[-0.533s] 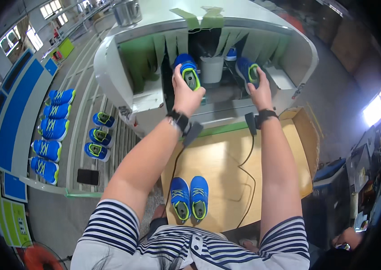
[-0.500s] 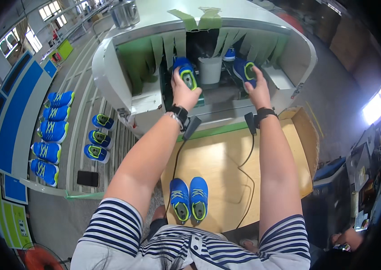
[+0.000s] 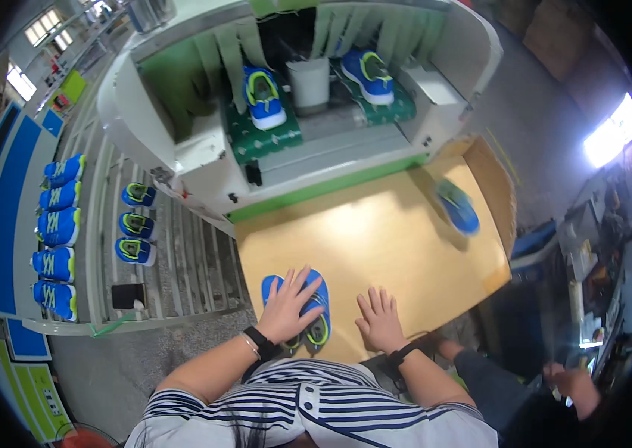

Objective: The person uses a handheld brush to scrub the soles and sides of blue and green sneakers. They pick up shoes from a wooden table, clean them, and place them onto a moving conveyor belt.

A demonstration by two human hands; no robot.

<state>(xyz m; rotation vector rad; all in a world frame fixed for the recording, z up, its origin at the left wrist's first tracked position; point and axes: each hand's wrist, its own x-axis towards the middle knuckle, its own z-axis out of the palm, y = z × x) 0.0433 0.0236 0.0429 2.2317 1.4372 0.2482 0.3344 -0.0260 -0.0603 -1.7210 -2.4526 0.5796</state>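
Observation:
My left hand (image 3: 288,308), fingers spread, lies over a pair of blue shoes with lime-green linings on the wooden board. The right shoe (image 3: 317,295) of that pair shows beside my fingers; the left one is mostly covered. My right hand (image 3: 380,322) is open and empty above the board, fingers outstretched. Another blue shoe (image 3: 458,209), smeared by motion, is at the board's right side. In the white machine, one blue shoe (image 3: 263,98) stands on the left green belt and another blue shoe (image 3: 369,76) on the right green belt.
The white machine (image 3: 331,160) has hanging strips and a white cylinder (image 3: 308,86) between its belts. Several blue shoes (image 3: 59,227) line a rack (image 3: 170,257) at left, with a black phone (image 3: 128,296). A cardboard edge (image 3: 493,187) borders the board. A person's leg (image 3: 491,381) shows lower right.
Both hands have let go of the shoes at the machine and come back toward my body. Shoes now stand on both belts. A blurred shoe has appeared at the board's right side.

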